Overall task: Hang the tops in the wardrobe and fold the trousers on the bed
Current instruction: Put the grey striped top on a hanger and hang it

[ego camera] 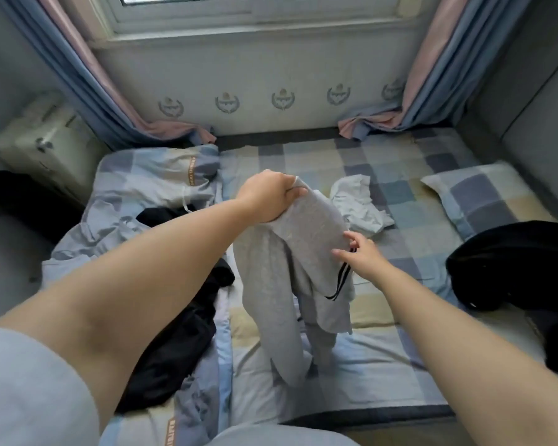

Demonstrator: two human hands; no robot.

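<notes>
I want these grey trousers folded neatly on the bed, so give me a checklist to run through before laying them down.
1. Left hand has a firm hold on the grey trousers: ok, fist closed on the top edge.
2. Right hand has a hold too: not ok, fingers only touch the side with the black stripes.
3. Legs hang straight and aligned: not ok, they droop bunched and twisted.
4. Free space on the checked sheet to lay them flat: ok, bare patch beneath and to the right.
5. Crumpled white garment is out of the way: cannot tell, it lies close behind.
6. Trousers right side out: cannot tell.
</notes>
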